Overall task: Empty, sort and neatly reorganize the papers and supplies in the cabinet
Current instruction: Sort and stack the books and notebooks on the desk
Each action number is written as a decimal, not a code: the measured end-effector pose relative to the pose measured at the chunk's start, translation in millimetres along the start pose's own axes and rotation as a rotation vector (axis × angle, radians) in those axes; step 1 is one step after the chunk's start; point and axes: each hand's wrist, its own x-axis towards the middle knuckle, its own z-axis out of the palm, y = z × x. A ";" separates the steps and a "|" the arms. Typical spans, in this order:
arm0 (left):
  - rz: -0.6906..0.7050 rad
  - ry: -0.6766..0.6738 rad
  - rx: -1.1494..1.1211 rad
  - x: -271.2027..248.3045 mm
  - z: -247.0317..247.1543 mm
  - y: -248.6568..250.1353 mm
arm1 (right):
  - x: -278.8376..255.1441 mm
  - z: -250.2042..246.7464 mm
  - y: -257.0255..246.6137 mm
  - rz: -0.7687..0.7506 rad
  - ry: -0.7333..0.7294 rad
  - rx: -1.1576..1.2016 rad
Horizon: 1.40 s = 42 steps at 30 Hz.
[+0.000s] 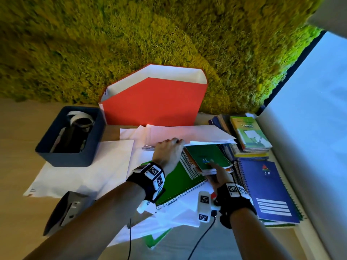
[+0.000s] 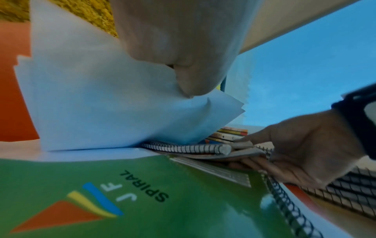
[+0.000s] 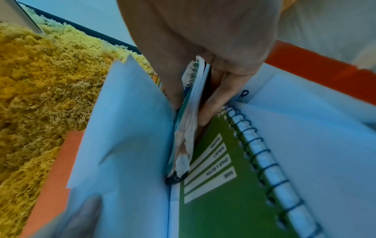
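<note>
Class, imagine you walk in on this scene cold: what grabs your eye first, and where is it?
First, the red folder standing against the mossy green wall. Below it, the left hand lifts loose white papers while the right hand grips a small green notebook, above a large green spiral notebook.

Back wall: covered in thick yellow-green moss [image 1: 169,30], shaggy and uneven.
Surface: pale wooden tabletop [image 1: 16,166], its far edge meeting the moss.
Right side: white panel [image 1: 309,128] with a dark frame strip [image 1: 293,66].
Light: bright, bluish on the right.
</note>
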 end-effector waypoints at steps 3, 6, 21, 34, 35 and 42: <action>-0.082 0.019 -0.096 4.0 -4.7 -3.2 | 3.2 4.5 -9.8 0.007 0.012 -0.055; -0.106 0.065 -0.125 5.3 -5.8 -8.3 | 2.6 17.1 -26.6 0.035 0.000 -0.182; -0.279 0.079 -0.268 4.7 20.8 -37.3 | -58.4 11.9 -80.0 -0.767 0.346 -0.243; -0.563 0.045 -1.018 20.4 -18.5 -73.9 | -147.9 14.8 -144.6 -1.114 -0.316 -0.786; -0.645 0.074 -1.209 20.4 -30.7 -75.6 | -144.7 20.6 -140.8 -1.071 -0.403 -0.823; -0.594 -0.351 -1.429 -23.5 -76.1 -76.0 | -87.5 79.2 -104.0 -0.787 -0.594 -0.986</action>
